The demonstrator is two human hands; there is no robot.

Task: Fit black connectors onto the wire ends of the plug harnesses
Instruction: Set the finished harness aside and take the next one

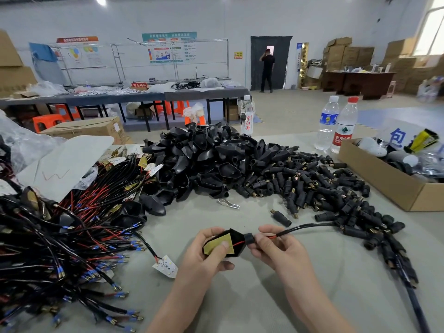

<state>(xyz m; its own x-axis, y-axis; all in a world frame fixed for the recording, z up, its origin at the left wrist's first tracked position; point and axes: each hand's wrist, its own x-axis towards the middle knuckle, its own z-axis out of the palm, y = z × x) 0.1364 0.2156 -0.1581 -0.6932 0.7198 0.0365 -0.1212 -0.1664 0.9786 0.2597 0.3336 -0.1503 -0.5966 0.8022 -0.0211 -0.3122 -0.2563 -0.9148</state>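
Note:
My left hand [204, 251] grips a black pointed housing [234, 237] with a yellow board [217, 245] set in its open face, the thumb pressing on the board. My right hand [274, 246] pinches the black cable [302, 227] right where its red wire [237, 243] enters the housing's round neck [248, 237]. The cable curves off to the right. A heap of empty black housings [204, 159] lies at centre back. Small black connectors with brass ends [312, 188] spread to its right. Wire harnesses [72, 236] with red and black leads pile up at left.
An open cardboard box [389, 179] of mixed items stands at right. Two water bottles [336, 123] and a third bottle [247, 115] stand behind the heaps. A small metal clip [229, 203] lies on the grey table [240, 296]. A person stands far off by a dark doorway [268, 68].

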